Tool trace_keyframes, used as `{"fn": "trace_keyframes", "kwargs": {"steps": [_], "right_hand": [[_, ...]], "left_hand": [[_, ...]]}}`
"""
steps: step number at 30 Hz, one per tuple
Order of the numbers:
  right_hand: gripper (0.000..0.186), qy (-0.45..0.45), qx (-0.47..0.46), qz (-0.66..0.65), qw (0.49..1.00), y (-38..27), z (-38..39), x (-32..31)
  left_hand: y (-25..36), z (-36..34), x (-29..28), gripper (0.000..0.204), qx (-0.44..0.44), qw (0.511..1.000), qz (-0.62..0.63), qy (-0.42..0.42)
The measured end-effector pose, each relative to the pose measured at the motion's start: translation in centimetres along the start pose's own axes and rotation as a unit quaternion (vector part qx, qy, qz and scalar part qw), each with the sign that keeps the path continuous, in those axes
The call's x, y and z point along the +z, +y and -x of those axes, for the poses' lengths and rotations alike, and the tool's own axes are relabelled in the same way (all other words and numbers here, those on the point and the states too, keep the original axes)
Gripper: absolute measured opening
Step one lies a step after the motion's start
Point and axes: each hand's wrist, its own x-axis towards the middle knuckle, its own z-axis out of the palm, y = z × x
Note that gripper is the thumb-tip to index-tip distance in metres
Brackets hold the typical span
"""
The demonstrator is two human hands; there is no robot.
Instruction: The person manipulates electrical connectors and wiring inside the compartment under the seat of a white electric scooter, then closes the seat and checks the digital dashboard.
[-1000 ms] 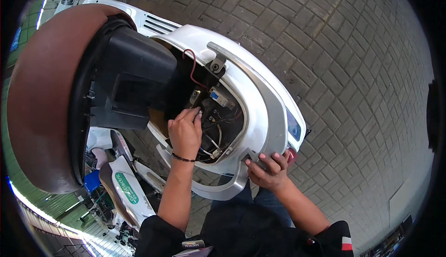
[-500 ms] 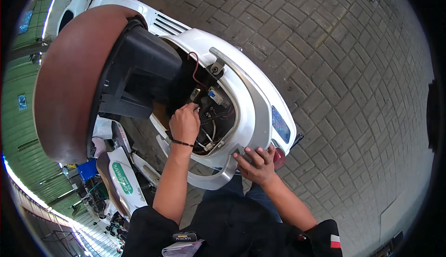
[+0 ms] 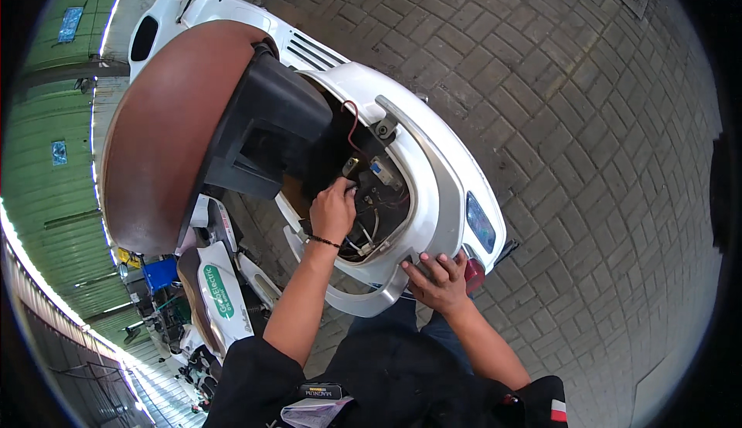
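A white scooter (image 3: pixel 352 84) has its brown seat (image 3: pixel 182 134) tipped up, with the underseat bay (image 3: pixel 379 204) uncovered at its rear. Into that bay reaches my left hand (image 3: pixel 334 213), fingers closed beside a small metal-ended part (image 3: pixel 350 167); what they pinch is hidden. A red wire (image 3: pixel 352 126) curves up near the bay's far edge. Right of my fingers sits a grey box with a blue switch (image 3: pixel 380 169). Pale cables (image 3: pixel 375 223) lie below it. My right hand (image 3: pixel 442 283) rests on the silver grab rail (image 3: pixel 444 173), its fingers spread and gripping nothing, near the red tail light (image 3: pixel 474 276).
Brick paving (image 3: pixel 564 142) stretches to the right. Behind my left arm stands another white scooter (image 3: pixel 224 293) with a green label. A blue box (image 3: pixel 160 273) and several more scooters are farther left, by a green corrugated wall (image 3: pixel 46 134).
The whole view has shifted, so the scooter appears farther right and slightly lower. My left hand stays in the bay and my right hand stays on the rail.
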Motion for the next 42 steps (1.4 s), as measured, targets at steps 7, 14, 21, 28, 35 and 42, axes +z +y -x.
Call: {"fn": "trace_keyframes", "kwargs": {"steps": [7, 14, 21, 28, 35, 42], "right_hand": [[0.047, -0.011, 0.013, -0.004, 1.0, 0.0, 0.1, -0.2], [0.046, -0.001, 0.002, 0.02, 1.0, 0.1, 0.3, 0.2], [0.05, -0.004, -0.001, 0.023, 1.0, 0.1, 0.9, 0.4], [0.053, -0.004, -0.006, 0.037, 0.999, 0.3, 1.2, 0.4], [0.057, -0.019, -0.001, 0.042, 0.999, 0.2, 0.9, 0.1], [0.057, -0.023, 0.007, 0.041, 0.999, -0.1, 0.7, -0.1]], "left_hand": [[0.7, 0.8, 0.9, 0.013, -0.019, 0.998, 0.013, 0.066], [0.1, 0.7, 0.8, 0.013, -0.038, 0.998, 0.028, 0.049], [-0.8, 1.0, 1.9, 0.015, -0.007, 0.989, 0.09, 0.116], [-0.6, 1.0, 1.5, 0.018, -0.076, 0.983, 0.144, 0.085], [-1.2, 0.2, 0.7, 0.017, -0.082, 0.986, 0.145, 0.024], [-1.4, 0.3, 1.2, 0.016, -0.044, 0.995, 0.084, 0.043]]}}
